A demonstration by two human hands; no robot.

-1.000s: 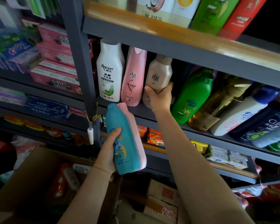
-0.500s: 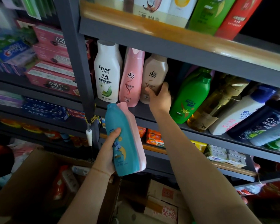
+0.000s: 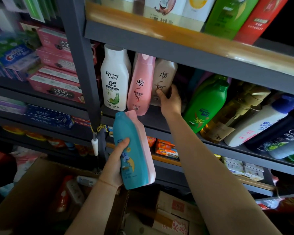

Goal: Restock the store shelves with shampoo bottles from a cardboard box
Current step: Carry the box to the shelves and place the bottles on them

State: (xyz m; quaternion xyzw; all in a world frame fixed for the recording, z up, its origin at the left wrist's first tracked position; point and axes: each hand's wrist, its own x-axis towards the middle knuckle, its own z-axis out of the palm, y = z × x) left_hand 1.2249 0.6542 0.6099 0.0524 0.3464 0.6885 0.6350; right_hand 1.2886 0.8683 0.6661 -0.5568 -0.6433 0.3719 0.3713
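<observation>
A person's right hand [image 3: 171, 102] curls its thumb and fingers around the lower part of a beige shampoo bottle [image 3: 165, 80] standing on the grey shelf [image 3: 153, 119], just right of a pink bottle [image 3: 141, 85] and a white bottle [image 3: 115, 78] near the shelf's left end. The left hand [image 3: 115, 167] grips a teal bottle [image 3: 132, 150] and a pale pink bottle [image 3: 147, 146] pressed together, held below the shelf's front edge. An open cardboard box [image 3: 32, 192] sits below at left.

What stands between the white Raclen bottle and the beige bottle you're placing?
Head view: one pink bottle stands upright between the white Raclen bottle and the beige bottle.
</observation>
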